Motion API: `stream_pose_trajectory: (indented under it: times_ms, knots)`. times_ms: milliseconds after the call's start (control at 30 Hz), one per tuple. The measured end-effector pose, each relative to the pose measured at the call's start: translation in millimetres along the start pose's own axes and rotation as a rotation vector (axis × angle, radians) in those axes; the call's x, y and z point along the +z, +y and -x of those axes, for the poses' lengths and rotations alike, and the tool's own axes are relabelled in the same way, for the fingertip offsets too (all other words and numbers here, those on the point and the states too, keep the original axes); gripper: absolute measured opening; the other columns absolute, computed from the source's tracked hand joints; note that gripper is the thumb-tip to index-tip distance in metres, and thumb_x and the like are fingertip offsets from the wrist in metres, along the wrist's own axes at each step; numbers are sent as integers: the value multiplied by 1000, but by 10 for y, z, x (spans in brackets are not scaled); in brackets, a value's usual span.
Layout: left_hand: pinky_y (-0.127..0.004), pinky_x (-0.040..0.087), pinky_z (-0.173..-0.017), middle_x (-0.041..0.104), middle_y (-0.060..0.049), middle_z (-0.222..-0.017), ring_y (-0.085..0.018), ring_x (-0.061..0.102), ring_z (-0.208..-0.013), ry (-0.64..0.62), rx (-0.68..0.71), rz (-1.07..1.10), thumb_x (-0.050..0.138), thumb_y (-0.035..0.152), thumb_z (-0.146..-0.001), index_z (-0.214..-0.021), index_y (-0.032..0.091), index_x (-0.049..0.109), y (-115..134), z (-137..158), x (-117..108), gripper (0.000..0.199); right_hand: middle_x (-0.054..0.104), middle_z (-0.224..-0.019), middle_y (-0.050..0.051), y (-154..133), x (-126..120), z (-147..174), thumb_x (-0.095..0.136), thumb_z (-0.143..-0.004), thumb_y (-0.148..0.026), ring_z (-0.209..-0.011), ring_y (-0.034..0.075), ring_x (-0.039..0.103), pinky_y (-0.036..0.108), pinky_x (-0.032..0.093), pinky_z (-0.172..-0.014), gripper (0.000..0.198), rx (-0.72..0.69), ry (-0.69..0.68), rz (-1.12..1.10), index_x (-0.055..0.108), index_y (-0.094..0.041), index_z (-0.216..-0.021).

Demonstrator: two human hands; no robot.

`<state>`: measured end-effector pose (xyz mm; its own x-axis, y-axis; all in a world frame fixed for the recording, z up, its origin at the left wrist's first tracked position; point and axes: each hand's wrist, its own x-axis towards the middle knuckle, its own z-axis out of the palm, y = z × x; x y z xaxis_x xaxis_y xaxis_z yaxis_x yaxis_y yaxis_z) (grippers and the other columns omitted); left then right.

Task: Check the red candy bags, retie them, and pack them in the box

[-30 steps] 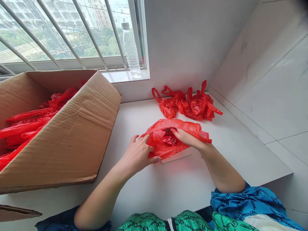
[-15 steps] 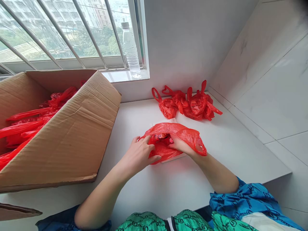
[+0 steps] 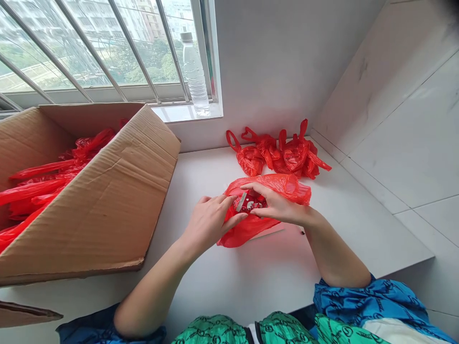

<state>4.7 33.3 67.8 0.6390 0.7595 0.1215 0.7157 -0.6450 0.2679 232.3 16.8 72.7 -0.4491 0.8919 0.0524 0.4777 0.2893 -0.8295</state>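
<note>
A red plastic bag (image 3: 234, 236) lies spread open on the white tabletop. Inside its mouth shows a red packet (image 3: 247, 203) with white markings, some of it covered by my fingers. My left hand (image 3: 211, 217) rests at the bag's left side, thumb and fingers apart beside the packet. From the right, my right hand (image 3: 278, 205) arches over the bag's mouth. Its fingers pass above the packet and its thumb lies along the lower side, with a gap between them. Whether either hand presses on the packet is hard to see.
Several tied red bags (image 3: 283, 153) stand against the back wall. At left, a large open cardboard box (image 3: 103, 205) holds more red bags. A clear water bottle (image 3: 196, 76) stands on the sill by the barred window. The white table (image 3: 358, 224) ends at front right.
My right hand has come out of the bag and now arches above its mouth. The red packet shows more plainly. My left hand has shifted slightly right, and the bag's rim has moved.
</note>
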Motion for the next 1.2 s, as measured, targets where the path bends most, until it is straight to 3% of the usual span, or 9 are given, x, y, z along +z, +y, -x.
stream_pose_trajectory:
  times_ms: [67,167,300,367,600,867,967,1067,1200]
  knots:
    - [-31,41,-77,65,0,-81,-16,58,-69,33,-27,88,44,51,-98,-95,21,61,-8,-43,21,35,60,-126,7,-105,30,-57,65,-84,-23,-115,23,59,42,53,-97,51,-32,-14,-24,53,-28,-134]
    - [-25,33,-59,53,3,-64,-11,43,-55,49,-62,271,44,45,-98,-70,19,46,-30,-91,46,39,60,-126,7,-174,14,-75,71,-81,-28,-113,23,60,39,54,-93,54,-21,-31,-89,53,-27,-132]
    - [-24,27,-56,46,3,-63,-11,36,-57,125,-70,432,43,39,-98,-68,19,40,-58,-117,38,36,67,-96,4,-102,-66,-77,62,-90,-42,-87,19,63,32,54,-77,29,87,-136,-199,64,-21,-109]
    - [-24,27,-56,43,4,-61,-10,34,-57,141,-68,458,42,36,-98,-68,19,40,-69,-120,19,35,64,-84,2,-45,-95,-92,61,-90,-47,-80,17,61,30,52,-73,28,102,-146,-252,66,-19,-95]
    - [-25,23,-52,31,4,-57,-10,27,-54,95,-88,568,41,37,-98,-62,18,33,-82,-95,-51,41,54,-73,-2,-16,-89,-143,56,-92,-54,-69,12,52,25,45,-65,41,98,-106,-439,60,-18,-74]
    - [-23,28,-51,40,3,-55,-10,33,-53,45,-115,581,41,40,-97,-62,18,43,-98,-114,-28,42,56,-73,0,-120,-55,-191,59,-89,-54,-68,13,53,26,46,-64,40,194,-91,-464,59,-17,-72]
    - [-22,30,-51,46,2,-54,-10,38,-51,25,-100,515,39,42,-97,-63,18,50,-101,-124,-36,43,54,-71,-1,-99,-88,-172,57,-89,-55,-67,13,51,27,45,-64,41,190,-113,-406,57,-19,-70]
    - [-23,35,-55,53,1,-55,-12,47,-52,36,-50,375,37,43,-98,-65,19,56,-98,-108,-79,45,52,-70,-1,1,-167,-33,56,-89,-55,-64,14,50,28,43,-60,38,244,-92,-184,55,-21,-72]
    - [-25,40,-63,55,2,-50,-17,56,-60,49,-42,204,38,48,-99,-80,23,64,-104,-52,-145,41,57,-73,1,164,-232,170,51,-93,-47,-66,19,53,34,46,-62,27,326,180,145,57,-26,-78]
